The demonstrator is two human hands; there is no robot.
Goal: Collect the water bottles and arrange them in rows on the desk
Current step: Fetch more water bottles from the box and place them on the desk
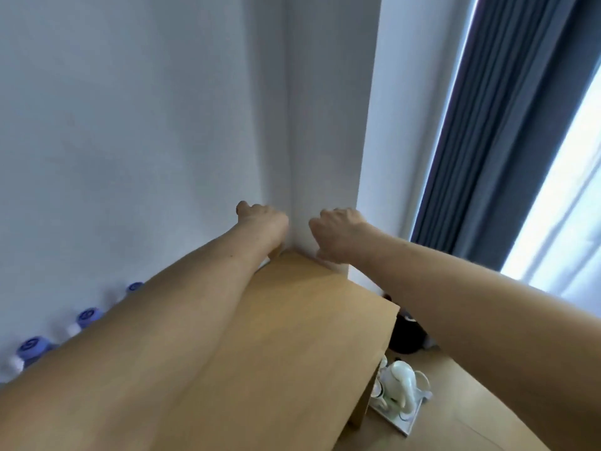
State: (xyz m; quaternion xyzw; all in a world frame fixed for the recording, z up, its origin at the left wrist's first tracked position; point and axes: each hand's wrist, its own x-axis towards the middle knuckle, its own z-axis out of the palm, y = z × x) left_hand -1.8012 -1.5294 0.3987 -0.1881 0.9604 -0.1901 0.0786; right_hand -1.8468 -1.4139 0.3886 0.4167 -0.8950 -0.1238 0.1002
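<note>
Left hand [265,221], right hand [336,231] bare; forearms [182,320] bare all way to frame edge.

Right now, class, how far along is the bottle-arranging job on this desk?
Done: a row of blue-capped bottles lines the desk by the wall. In hand: left hand and right hand curl at the far corner, contents hidden. Left: probably more rows; no loose bottles show.

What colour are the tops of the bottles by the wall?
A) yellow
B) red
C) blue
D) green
C: the bottles lined up along the wall at the left side of the desk all show blue tops.
</note>
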